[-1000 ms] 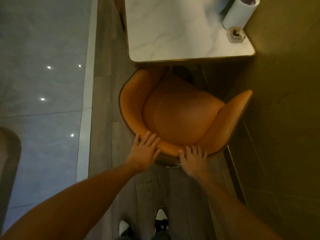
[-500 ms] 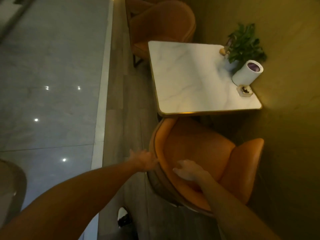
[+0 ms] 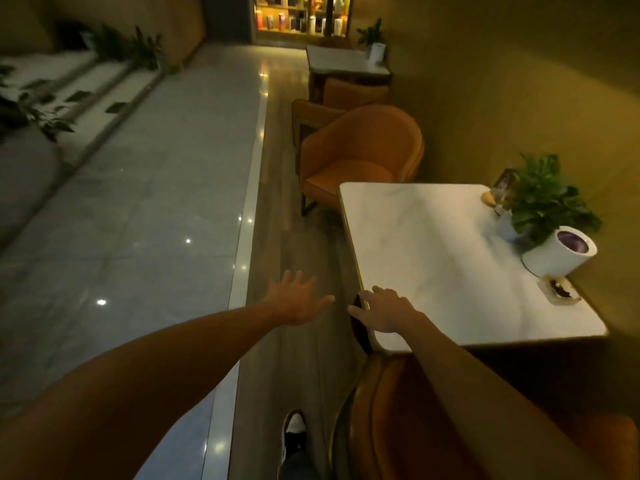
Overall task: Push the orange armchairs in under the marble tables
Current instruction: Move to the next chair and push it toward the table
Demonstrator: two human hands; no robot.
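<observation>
The near orange armchair (image 3: 388,420) sits at the bottom right, its front tucked under the near marble table (image 3: 440,258). My right hand (image 3: 384,310) hovers flat with fingers spread over the table's near left corner, holding nothing. My left hand (image 3: 298,299) is open in the air over the wooden floor strip, left of the table. A second orange armchair (image 3: 356,157) stands beyond the table's far edge, its seat partly out from under the table. Further back, a third orange armchair (image 3: 349,93) stands at a far marble table (image 3: 343,62).
On the near table stand a potted plant (image 3: 540,202), a white cylinder (image 3: 557,252) and a small ashtray (image 3: 559,289). A wall (image 3: 519,98) runs along the right. Glossy tiled floor (image 3: 121,220) spreads left, with steps and plants (image 3: 45,98) beyond. My shoe (image 3: 294,427) is on the wooden strip.
Both hands have left the near armchair's back and now hover ahead, the right over the table corner. The view has lifted and moved forward along the aisle.
</observation>
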